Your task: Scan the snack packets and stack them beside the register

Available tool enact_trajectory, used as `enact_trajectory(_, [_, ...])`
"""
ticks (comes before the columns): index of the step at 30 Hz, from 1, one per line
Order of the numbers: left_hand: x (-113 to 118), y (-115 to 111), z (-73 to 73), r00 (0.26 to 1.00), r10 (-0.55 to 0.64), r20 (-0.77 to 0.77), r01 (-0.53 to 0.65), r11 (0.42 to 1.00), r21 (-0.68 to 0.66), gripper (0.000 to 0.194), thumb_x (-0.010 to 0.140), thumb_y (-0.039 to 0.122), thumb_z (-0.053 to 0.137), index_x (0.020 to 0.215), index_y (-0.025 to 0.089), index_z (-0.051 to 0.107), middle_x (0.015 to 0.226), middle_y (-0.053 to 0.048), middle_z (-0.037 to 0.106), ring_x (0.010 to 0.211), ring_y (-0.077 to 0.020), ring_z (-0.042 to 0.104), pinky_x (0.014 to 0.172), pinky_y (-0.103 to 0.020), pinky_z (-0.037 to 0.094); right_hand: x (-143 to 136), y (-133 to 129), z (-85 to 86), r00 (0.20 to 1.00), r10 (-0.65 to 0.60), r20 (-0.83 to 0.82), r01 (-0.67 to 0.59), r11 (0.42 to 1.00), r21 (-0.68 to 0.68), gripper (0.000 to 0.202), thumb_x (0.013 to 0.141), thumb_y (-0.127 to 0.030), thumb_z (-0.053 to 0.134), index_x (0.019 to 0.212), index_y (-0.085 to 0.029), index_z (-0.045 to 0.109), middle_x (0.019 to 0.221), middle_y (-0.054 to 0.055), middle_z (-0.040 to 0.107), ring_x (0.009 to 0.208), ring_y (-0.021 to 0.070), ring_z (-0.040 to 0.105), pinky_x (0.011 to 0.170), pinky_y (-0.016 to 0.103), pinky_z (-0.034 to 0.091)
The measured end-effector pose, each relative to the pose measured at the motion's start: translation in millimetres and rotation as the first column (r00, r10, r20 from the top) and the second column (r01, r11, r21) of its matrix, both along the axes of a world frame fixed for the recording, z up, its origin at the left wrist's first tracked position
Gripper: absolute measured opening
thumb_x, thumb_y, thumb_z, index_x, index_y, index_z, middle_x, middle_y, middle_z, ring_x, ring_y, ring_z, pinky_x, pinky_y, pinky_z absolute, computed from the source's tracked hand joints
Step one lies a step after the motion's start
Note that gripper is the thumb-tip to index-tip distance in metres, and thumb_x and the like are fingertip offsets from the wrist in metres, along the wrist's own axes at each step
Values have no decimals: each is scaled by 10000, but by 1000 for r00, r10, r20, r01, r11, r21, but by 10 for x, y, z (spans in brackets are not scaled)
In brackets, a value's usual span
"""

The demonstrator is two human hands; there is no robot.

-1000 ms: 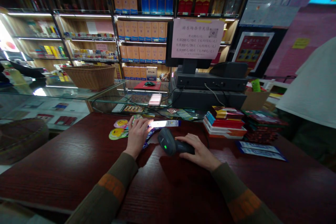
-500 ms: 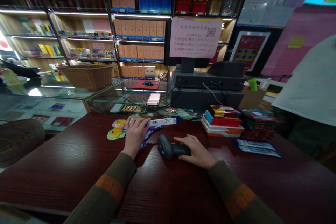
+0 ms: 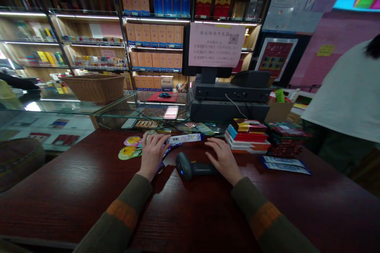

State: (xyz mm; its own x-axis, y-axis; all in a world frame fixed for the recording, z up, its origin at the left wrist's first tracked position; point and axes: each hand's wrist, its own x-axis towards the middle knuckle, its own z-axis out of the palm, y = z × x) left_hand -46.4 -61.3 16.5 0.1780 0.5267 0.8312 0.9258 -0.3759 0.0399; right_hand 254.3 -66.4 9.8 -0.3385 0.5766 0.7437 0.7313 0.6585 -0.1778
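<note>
My left hand (image 3: 153, 153) lies over several small packets left of the middle of the dark wooden counter, its fingers stretched and spread. Its fingertips reach the left end of a long white and blue packet (image 3: 187, 138). Beside it are flat packets with yellow round faces (image 3: 128, 151); dark blue wrappers are partly hidden under the hand. A dark grey handheld barcode scanner (image 3: 190, 167) lies on its side, a blue light showing. My right hand (image 3: 223, 159) hovers at the end of the scanner's handle, fingers apart, gripping nothing.
Stacked boxes (image 3: 247, 138) and dark red packs (image 3: 287, 138) stand at right, with blue and white packets (image 3: 285, 165) before them. Behind are a monitor with a paper sign (image 3: 213, 45), a glass case and a wicker basket (image 3: 96, 87). A person in white (image 3: 341, 95) stands at right.
My right hand has come off the scanner's handle and moved up and slightly right, fingers opening. The scanner stays on the counter. My left hand has hardly moved.
</note>
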Motion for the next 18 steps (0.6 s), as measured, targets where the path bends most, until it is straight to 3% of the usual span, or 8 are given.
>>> enact_trajectory(4, [67, -33, 35, 999, -30, -10, 30, 999, 13, 299, 948, 340, 619, 1238, 282, 657, 1094, -38, 722, 1059, -231, 625, 1178, -513, 271, -29, 40, 41, 998, -46, 34, 40, 988, 149, 359, 947, -161, 556, 1297, -234, 580, 1332, 100, 635, 1287, 277, 534, 1067, 495, 432])
enact_trajectory(10, [176, -95, 95, 994, -103, -18, 103, 995, 11, 292, 947, 330, 622, 1233, 283, 657, 1090, -33, 721, 1056, -227, 628, 1190, -523, 252, -37, 48, 95, 994, -113, 14, 103, 949, 297, 243, 955, -152, 569, 1181, -221, 625, 1308, 105, 646, 1284, 280, 534, 1076, 493, 424])
enact_trajectory(18, [239, -151, 157, 984, -172, -51, 173, 985, 4, 298, 967, 332, 590, 1251, 265, 645, 1097, -30, 727, 1039, -207, 638, 1227, -546, 192, 131, -43, 178, 998, -65, 23, 56, 955, 292, 159, 979, -176, 557, 1076, -236, 668, 1149, 77, 703, 1142, 244, 605, 995, 444, 479])
